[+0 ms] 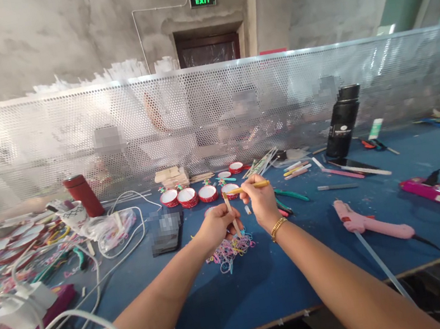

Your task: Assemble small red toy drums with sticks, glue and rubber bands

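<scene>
My left hand point(217, 225) is closed on a thin wooden stick point(230, 212) that stands nearly upright over a pile of small coloured rubber bands point(230, 249) on the blue table point(267, 286). My right hand point(261, 200), with a gold bracelet at the wrist, pinches a yellow stick point(249, 187) held level, crossing the top of the upright one. Both hands sit close together above the bands.
Red-and-white small drums point(188, 196) line up behind the hands. A pink glue gun point(369, 223) with a glue stick lies right, a black bottle point(343, 123) behind it. Cables, a white charger point(24, 309) and clutter fill the left. A perforated screen point(211, 115) backs the table.
</scene>
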Action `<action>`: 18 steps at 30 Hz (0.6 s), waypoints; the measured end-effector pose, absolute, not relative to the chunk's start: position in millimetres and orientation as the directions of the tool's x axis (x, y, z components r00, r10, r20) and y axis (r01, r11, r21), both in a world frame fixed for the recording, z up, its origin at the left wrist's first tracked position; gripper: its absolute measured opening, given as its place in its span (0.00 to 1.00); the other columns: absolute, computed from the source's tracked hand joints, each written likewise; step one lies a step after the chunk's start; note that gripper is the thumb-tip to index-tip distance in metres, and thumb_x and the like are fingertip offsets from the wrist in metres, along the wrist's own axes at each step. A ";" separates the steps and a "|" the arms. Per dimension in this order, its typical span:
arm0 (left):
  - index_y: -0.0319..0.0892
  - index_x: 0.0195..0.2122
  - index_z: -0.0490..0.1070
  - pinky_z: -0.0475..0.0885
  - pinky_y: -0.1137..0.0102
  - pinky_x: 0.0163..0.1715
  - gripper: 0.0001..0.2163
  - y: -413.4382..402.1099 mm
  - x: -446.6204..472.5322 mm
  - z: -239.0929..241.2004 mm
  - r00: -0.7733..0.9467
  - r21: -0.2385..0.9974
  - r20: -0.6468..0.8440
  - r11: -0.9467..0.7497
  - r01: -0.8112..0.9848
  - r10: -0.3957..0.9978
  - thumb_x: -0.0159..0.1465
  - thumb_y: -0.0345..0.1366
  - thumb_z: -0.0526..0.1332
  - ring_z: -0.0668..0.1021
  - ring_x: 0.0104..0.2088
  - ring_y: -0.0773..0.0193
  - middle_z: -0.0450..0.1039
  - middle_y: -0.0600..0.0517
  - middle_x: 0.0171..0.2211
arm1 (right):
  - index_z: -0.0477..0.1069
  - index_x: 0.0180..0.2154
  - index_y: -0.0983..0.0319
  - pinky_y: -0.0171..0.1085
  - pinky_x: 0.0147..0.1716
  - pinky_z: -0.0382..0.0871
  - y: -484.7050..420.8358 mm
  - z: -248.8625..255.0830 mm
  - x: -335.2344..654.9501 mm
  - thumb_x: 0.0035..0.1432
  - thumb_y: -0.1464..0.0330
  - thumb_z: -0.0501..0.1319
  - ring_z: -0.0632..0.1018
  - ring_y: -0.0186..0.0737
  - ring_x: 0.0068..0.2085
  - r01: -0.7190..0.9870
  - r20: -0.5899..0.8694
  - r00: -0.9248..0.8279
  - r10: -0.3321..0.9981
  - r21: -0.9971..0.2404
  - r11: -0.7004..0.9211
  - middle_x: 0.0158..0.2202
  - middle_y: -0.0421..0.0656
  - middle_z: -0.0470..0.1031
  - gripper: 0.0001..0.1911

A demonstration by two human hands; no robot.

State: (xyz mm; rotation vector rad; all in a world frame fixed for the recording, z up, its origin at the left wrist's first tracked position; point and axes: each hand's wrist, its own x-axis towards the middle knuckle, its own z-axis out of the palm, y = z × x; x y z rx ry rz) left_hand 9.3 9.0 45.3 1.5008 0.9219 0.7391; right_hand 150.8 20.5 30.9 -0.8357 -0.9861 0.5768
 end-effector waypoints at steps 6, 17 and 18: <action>0.41 0.31 0.66 0.61 0.77 0.17 0.04 7.1 9.5 46.7 0.489 0.986 -0.060 -0.023 0.163 0.870 0.61 0.34 0.59 0.68 0.17 0.73 0.73 0.53 0.22 | 0.63 0.23 0.59 0.31 0.21 0.62 20.7 30.4 150.1 0.51 0.66 0.61 0.67 0.30 0.19 -0.069 0.489 0.431 0.758 -0.820 0.568 0.17 0.34 0.69 0.09; 0.41 0.31 0.66 0.61 0.76 0.17 0.06 7.9 8.9 46.5 0.486 0.988 -0.054 -0.025 0.153 0.872 0.60 0.37 0.61 0.68 0.17 0.72 0.73 0.53 0.22 | 0.63 0.23 0.59 0.31 0.20 0.61 20.1 30.8 149.9 0.51 0.67 0.61 0.67 0.30 0.19 -0.064 0.485 0.424 0.765 -0.827 0.559 0.17 0.34 0.69 0.09; 0.41 0.31 0.66 0.61 0.76 0.17 0.06 8.1 8.7 46.5 0.485 0.989 -0.051 -0.024 0.149 0.873 0.60 0.37 0.61 0.68 0.17 0.72 0.73 0.53 0.22 | 0.63 0.23 0.59 0.31 0.20 0.61 20.5 30.3 150.3 0.51 0.66 0.61 0.67 0.30 0.18 -0.069 0.482 0.428 0.764 -0.826 0.560 0.17 0.34 0.69 0.09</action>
